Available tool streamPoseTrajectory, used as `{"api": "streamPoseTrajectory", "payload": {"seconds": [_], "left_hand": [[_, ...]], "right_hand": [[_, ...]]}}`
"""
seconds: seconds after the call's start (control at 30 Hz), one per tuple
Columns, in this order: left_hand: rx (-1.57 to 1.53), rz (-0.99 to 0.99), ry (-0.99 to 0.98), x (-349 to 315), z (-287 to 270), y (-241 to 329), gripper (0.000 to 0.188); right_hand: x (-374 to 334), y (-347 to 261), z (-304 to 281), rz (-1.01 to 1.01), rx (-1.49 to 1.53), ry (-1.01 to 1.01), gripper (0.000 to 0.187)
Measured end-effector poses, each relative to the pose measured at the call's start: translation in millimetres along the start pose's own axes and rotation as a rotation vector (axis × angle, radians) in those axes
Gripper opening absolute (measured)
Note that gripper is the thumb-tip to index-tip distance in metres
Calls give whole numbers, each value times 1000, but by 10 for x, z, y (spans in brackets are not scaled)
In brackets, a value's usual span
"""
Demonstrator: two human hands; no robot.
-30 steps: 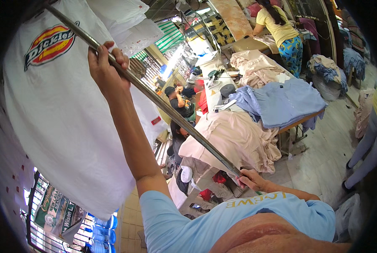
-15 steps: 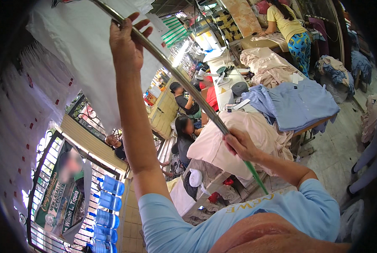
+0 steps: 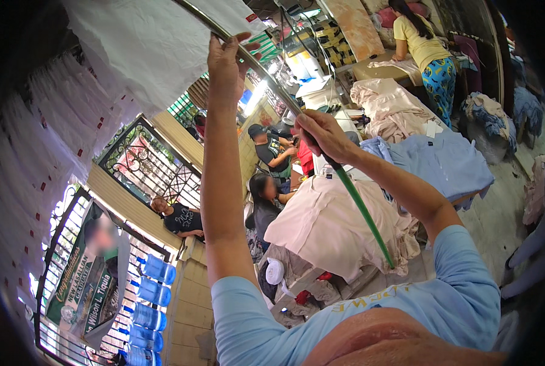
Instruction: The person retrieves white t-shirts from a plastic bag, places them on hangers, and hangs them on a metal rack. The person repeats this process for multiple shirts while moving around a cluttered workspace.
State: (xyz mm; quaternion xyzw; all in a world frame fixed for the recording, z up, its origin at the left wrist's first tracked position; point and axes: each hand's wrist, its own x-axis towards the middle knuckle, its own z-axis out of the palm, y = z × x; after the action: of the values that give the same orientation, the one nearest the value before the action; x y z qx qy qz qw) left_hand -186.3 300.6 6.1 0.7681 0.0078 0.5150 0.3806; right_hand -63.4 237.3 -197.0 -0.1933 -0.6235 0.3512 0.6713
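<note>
In the head view, a long, thin pole of silver metal with a green lower section (image 3: 272, 84) slants across the middle, running out past the upper edge and ending at lower right in front of a draped, pale pink cloth garment (image 3: 321, 222). The left hand (image 3: 227, 66) is raised against the silver part, its grip loose, fingers spread and extended past the shaft. Lower down, the right hand (image 3: 324, 135) has its grip closed around the pole, just above the green section. White cloth garments with small red tags (image 3: 141, 52) hang at upper left, near the left hand; whether the pole touches them cannot be told. Beyond the right hand lie light blue folded cloth shirts (image 3: 440, 161). Blue, clear plastic water bottles (image 3: 155, 291) line up at lower left beside a black metal grille (image 3: 156, 161).
</note>
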Motion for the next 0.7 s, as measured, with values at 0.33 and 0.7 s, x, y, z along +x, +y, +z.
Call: {"api": "streamPoseTrajectory", "payload": {"seconds": [0.33,0.7], "left_hand": [[111,-21,-52,233,11,-331,30],[229,-25,-78,394,-49,-601,30]], "right_hand": [[727,145,-275,-52,46,-4,34],[1316,-53,-287,-31,31,23,35]]}}
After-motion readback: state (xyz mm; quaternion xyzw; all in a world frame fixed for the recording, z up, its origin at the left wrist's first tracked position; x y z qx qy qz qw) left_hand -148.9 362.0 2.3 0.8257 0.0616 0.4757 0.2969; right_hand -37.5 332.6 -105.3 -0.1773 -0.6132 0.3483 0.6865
